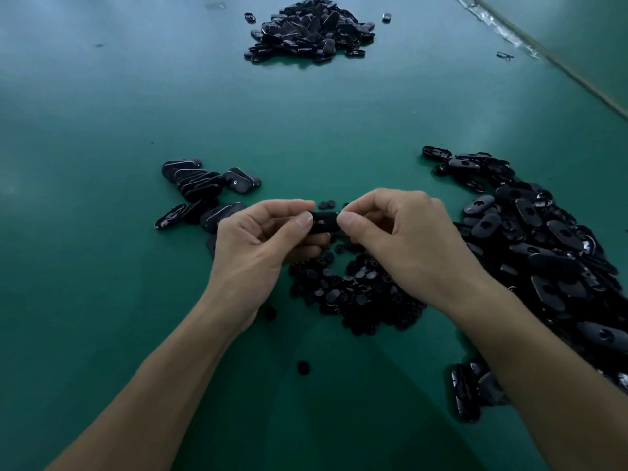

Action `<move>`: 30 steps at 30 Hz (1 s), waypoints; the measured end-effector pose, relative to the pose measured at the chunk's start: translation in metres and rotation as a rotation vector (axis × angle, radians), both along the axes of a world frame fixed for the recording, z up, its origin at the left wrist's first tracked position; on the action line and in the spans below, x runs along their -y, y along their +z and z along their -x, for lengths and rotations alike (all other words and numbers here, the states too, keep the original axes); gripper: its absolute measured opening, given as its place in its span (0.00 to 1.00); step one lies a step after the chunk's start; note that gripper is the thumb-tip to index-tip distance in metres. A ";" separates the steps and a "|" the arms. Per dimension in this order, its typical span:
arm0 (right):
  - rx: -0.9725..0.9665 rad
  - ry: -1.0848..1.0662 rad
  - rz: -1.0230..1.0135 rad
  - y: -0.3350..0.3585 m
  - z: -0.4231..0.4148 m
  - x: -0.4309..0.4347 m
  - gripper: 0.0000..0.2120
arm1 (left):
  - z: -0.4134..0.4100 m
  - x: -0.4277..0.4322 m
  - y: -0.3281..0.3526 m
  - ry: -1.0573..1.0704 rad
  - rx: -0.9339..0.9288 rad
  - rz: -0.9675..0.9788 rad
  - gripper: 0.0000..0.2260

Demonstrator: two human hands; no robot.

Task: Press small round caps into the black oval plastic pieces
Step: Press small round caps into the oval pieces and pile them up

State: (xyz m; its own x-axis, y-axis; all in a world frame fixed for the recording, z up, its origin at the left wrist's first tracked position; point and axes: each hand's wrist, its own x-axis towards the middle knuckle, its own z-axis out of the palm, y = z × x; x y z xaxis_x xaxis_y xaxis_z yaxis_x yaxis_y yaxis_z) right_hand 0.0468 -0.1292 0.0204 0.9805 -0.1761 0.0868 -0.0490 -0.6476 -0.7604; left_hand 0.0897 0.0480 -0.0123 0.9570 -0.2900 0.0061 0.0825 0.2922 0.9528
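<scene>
The green table surface is bare across the left of the view. Left of centre, a small group of black oval plastic pieces, several stacked on edge, lies just beyond the left hand. A strip of bare surface separates this group from a far heap of black oval pieces at top centre.

The left forearm enters from the lower left. The left hand is raised above the table, with the thumb and curled fingers pinching the left end of one black oval plastic piece. The piece is held level at centre, above the near heap of small round black caps. One stray cap lies apart, nearer the person.

The right hand pinches the piece's right end in the same way, thumb tip facing the left thumb tip. A large heap of black oval pieces fills the right side, just beside the right forearm. The diagonal table edge bounds the upper right.
</scene>
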 end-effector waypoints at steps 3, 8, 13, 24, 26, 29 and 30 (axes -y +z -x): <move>-0.132 0.054 0.391 0.000 0.003 0.006 0.16 | -0.002 0.000 0.000 0.045 -0.001 0.002 0.05; -0.213 0.112 0.452 -0.003 0.007 0.004 0.10 | -0.003 -0.003 -0.001 0.069 0.004 -0.021 0.06; -0.174 0.097 0.412 -0.004 0.006 0.001 0.05 | -0.002 -0.001 -0.001 0.079 -0.005 -0.016 0.06; -0.111 0.074 0.380 -0.007 0.003 -0.002 0.05 | -0.004 -0.002 -0.004 0.074 0.000 -0.022 0.05; -0.091 0.076 0.359 -0.006 0.002 -0.002 0.06 | -0.004 -0.002 -0.005 0.076 0.001 -0.028 0.05; -0.064 0.077 0.283 -0.002 0.002 -0.003 0.06 | -0.004 -0.001 -0.005 0.080 0.007 -0.045 0.06; -0.061 0.080 0.247 0.000 0.002 -0.003 0.06 | -0.003 -0.001 -0.005 0.080 0.006 -0.046 0.06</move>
